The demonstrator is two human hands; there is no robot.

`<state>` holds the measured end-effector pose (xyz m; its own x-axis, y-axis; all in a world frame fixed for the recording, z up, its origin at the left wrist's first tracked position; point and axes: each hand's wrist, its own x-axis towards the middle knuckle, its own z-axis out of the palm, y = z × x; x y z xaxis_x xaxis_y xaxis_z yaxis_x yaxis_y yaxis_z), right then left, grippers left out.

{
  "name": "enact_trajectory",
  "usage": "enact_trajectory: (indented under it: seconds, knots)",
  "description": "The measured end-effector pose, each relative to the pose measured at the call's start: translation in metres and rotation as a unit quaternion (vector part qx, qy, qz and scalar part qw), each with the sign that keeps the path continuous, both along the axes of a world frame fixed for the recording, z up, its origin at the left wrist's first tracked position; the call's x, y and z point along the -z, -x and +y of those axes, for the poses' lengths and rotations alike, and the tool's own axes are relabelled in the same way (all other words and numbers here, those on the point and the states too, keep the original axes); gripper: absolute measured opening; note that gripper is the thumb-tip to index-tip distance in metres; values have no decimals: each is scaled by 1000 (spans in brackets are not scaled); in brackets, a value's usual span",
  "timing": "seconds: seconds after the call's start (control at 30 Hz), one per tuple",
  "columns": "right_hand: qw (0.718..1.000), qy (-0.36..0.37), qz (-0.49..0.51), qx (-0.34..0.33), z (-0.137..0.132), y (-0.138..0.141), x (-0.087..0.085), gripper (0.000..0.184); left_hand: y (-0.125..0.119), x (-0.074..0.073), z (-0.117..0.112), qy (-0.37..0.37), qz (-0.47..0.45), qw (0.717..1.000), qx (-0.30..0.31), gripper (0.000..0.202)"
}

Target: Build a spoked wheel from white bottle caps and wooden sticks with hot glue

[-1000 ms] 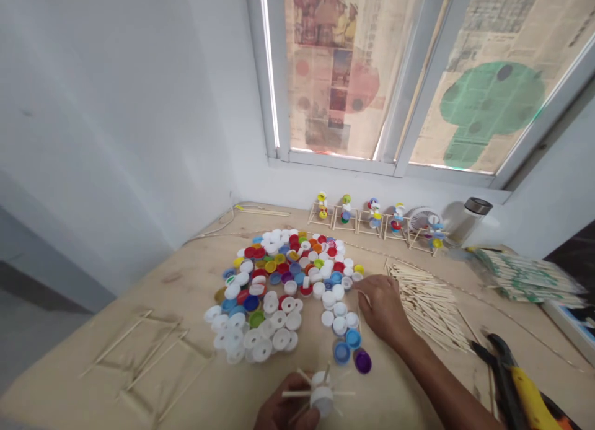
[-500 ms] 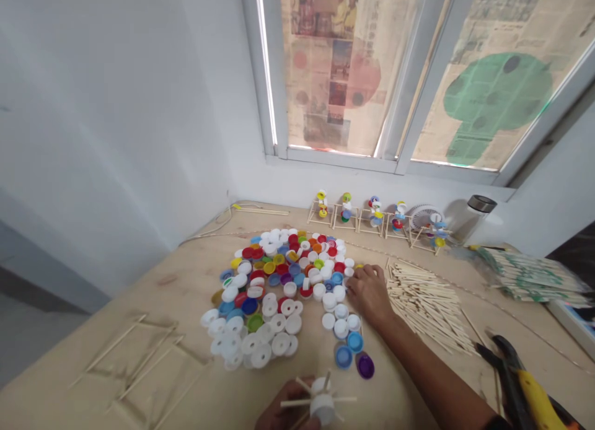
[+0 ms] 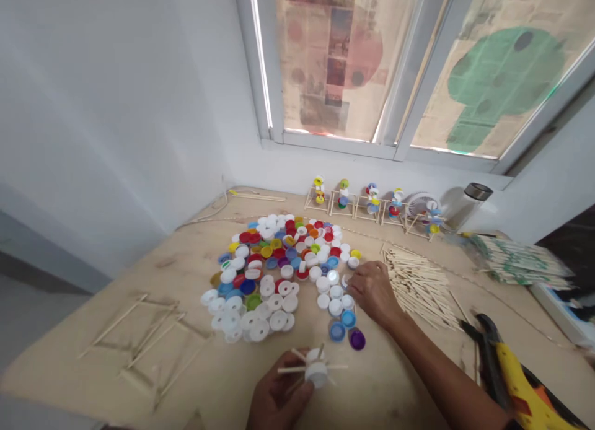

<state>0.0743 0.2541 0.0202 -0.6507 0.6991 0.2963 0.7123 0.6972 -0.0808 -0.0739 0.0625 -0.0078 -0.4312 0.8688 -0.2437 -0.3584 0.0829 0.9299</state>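
My left hand (image 3: 281, 393), at the lower middle, grips a spoked hub (image 3: 316, 374) made of white bottle caps, with several short wooden sticks radiating from it. My right hand (image 3: 374, 290) reaches to the right side of the cap pile. Its fingers are bent and pinched on a whitish bottle cap (image 3: 345, 282), which they partly cover. Close to these fingers lie white caps (image 3: 335, 307), two light blue caps (image 3: 337, 331) and a purple cap (image 3: 357, 339). The larger heap of mixed-colour caps (image 3: 253, 302) spreads to the left.
Loose wooden sticks (image 3: 418, 287) lie right of my right hand. A yellow and black glue gun (image 3: 515, 374) rests at the right edge. Stick frames (image 3: 139, 337) stand at left. Several finished cap wheels on frames (image 3: 370, 207), a small fan (image 3: 422, 205) and a flask (image 3: 469, 207) line the wall.
The view has tilted down slightly, bringing more of my left hand and the hub into sight. My right hand has drawn back a little toward me along the caps, uncovering a yellow one.
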Motion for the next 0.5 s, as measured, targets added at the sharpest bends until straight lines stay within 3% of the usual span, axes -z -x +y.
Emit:
enact_trajectory:
  seconds: [0.23, 0.5]
  knots:
    - [998, -15, 19, 62, 13, -4, 2, 15, -2, -5, -2, 3, 7, 1000, -5, 44]
    - [999, -7, -24, 45, 21, 18, 10, 20, -1, -4, -2, 1, 30, 1000, 3, 44]
